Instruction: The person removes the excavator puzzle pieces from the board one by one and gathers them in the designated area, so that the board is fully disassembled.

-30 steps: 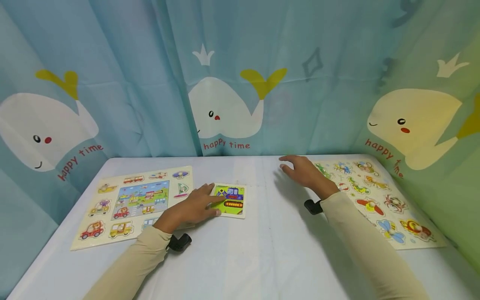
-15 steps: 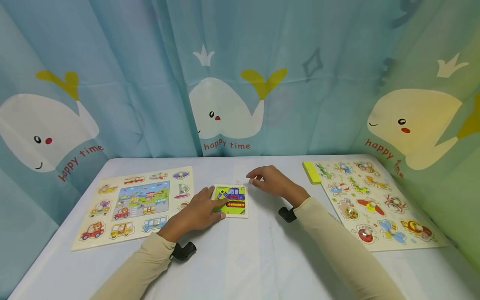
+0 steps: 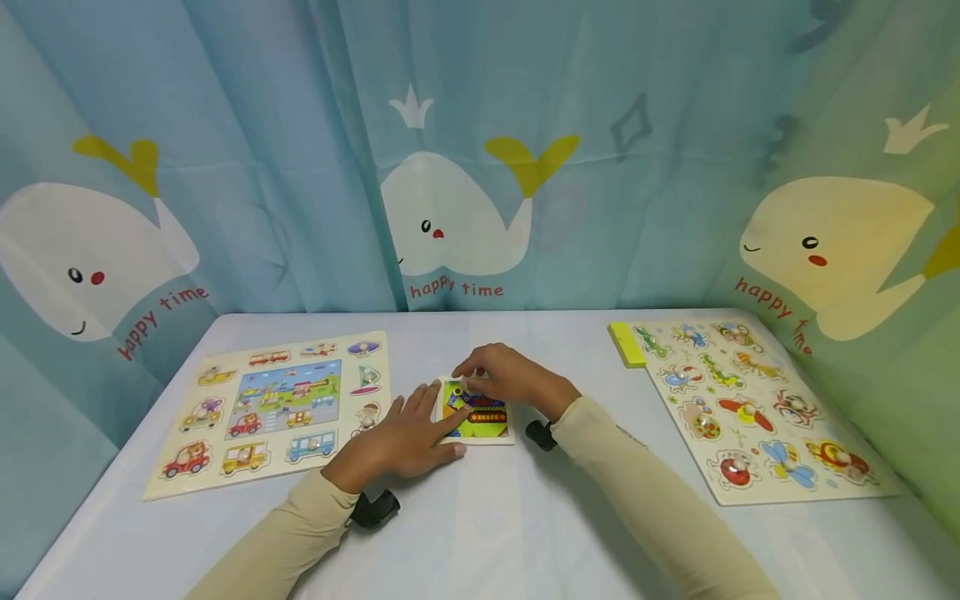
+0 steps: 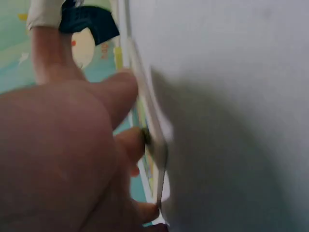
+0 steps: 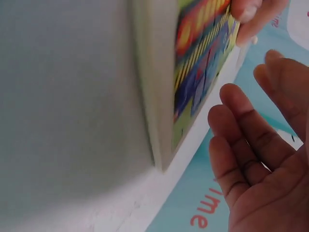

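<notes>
A small square puzzle (image 3: 491, 429) with a blue digger vehicle on a green ground lies near the middle of the table. My left hand (image 3: 408, 433) rests at its left side, with a finger reaching over the picture. In the left wrist view, fingers of the left hand (image 4: 72, 145) touch the pale frame of the puzzle (image 4: 147, 96). Over the puzzle's far edge hovers my right hand (image 3: 510, 375), its thumb and index finger near the picture. The right wrist view has the right hand (image 5: 260, 159) with loosely bent fingers, apart from the puzzle (image 5: 198, 72).
To the left lies a vehicle peg puzzle board (image 3: 225, 467); an insect peg puzzle board (image 3: 738, 429) lies to the right. A yellow block (image 3: 627, 344) touches that board's far left corner. Behind the white table (image 3: 495, 525) hangs a blue whale-print curtain (image 3: 615, 225).
My right hand has moved left and nearer, from beside the insect board to over the small puzzle. The small puzzle and my left hand have shifted slightly right and nearer.
</notes>
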The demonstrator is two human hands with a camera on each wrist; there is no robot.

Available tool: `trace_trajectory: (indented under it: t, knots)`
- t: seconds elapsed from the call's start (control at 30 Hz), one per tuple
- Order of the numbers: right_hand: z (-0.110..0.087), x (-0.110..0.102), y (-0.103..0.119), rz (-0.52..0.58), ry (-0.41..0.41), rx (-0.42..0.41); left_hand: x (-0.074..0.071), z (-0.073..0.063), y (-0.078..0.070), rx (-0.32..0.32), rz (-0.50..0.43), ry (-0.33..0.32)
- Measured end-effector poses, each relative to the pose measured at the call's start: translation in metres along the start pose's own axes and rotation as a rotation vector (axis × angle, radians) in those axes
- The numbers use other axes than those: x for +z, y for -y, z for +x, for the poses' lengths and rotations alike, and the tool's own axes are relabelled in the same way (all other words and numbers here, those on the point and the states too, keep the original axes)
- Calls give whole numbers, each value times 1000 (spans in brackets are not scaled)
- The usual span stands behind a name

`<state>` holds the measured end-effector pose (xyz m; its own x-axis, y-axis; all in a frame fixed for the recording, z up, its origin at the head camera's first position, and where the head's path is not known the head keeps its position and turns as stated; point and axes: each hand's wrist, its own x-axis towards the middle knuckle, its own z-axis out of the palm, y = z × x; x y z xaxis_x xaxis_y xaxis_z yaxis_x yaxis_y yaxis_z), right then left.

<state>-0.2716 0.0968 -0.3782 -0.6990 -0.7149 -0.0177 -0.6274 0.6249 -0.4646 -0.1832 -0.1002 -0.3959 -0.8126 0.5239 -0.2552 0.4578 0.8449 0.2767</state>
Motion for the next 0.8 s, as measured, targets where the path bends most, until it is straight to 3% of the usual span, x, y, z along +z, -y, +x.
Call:
trace_trajectory:
  t: [0.17,0.47,0.8]
  knots:
    - [8,6,5,-41,17,9,0,-5,-8,-47,0,41]
    - [17,10,16,-137,71,113,3,-1,-6,-31,-2,62]
    - [19,11,19,-180,111,189,4,-3,-5,-32,-37,27]
